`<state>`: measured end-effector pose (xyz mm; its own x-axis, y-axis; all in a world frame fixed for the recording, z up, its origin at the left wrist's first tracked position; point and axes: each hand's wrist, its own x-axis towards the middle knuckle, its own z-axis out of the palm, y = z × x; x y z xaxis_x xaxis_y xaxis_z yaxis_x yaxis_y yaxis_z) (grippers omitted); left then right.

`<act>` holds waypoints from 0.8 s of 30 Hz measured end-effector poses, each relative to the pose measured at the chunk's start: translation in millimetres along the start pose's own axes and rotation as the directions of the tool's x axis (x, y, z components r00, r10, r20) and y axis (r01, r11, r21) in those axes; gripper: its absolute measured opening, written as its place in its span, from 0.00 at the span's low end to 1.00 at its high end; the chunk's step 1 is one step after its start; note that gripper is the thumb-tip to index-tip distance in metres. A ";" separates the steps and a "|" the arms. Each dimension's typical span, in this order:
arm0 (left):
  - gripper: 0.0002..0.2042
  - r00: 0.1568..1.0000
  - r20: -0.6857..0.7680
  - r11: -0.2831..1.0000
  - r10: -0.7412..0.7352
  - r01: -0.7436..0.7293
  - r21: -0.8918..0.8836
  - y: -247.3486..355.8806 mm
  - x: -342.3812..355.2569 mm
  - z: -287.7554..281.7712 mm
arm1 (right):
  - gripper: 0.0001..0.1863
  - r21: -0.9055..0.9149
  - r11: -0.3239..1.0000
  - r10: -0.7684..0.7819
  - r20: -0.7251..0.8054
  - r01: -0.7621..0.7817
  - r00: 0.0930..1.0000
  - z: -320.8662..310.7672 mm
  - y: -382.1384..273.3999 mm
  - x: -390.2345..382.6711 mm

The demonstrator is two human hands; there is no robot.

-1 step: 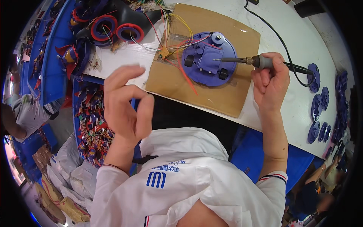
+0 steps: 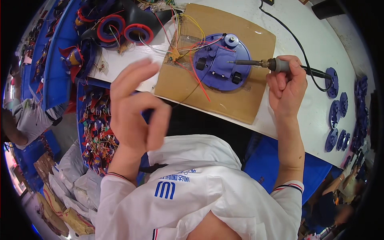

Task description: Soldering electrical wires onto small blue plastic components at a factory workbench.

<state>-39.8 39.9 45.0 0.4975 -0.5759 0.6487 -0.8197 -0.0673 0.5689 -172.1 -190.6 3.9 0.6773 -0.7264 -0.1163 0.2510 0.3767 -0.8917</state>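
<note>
- L hand (image 2: 134, 114) is a bit further right than in the earlier frame, its thumb & index nearer the base; a thin dark strand (image 2: 187, 97) now shows btwn those fingertips & the base. R hand (image 2: 290, 84) barely shifts.
- L hand state: thumb & index curl toward each other in a loop, other fingers loosely bent & raised. Strand seems to run to the fingertips, but can't tell if they pinch it (too blurred).
- R hand state: fingers closed round the grip of the soldering iron (image 2: 276, 65), pen-style.
- Purple round base (image 2: 219, 66) lies on the cardboard sheet (image 2: 236, 107), btwn both hands & further out; R hand is nearer.
- Key relation: iron's long axis runs approx. level, tip pointing left over the base's raised cover; can't tell if it touches. From L hand, base is up & to the right.
- Also: red wire (image 2: 203, 90) hangs off base's left side; black cable (image 2: 294, 38) crosses the white table (image 2: 316, 112).
</note>
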 end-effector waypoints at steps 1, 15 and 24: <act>0.07 0.993 0.032 0.992 0.115 -0.116 0.050 4.2 3.9 4.4 | 0.13 -0.005 1.000 -0.003 -0.008 0.003 1.000 0.0 0.5 -0.1; 0.09 0.961 0.246 0.991 -0.129 0.114 0.075 -22.9 -16.6 49.7 | 0.13 -0.081 0.995 -0.047 0.052 0.051 0.998 6.3 9.6 -8.5; 0.09 0.986 0.039 0.986 -0.164 0.164 0.006 -24.8 -27.6 66.9 | 0.11 -0.114 0.989 -0.087 0.077 0.096 0.993 9.4 14.0 -10.4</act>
<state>-52.2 3.0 -20.8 0.6139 -0.5882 0.5265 -0.7285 -0.1654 0.6648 -169.1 -172.4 -3.3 0.7044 -0.7098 -0.0039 0.2338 0.2373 -0.9429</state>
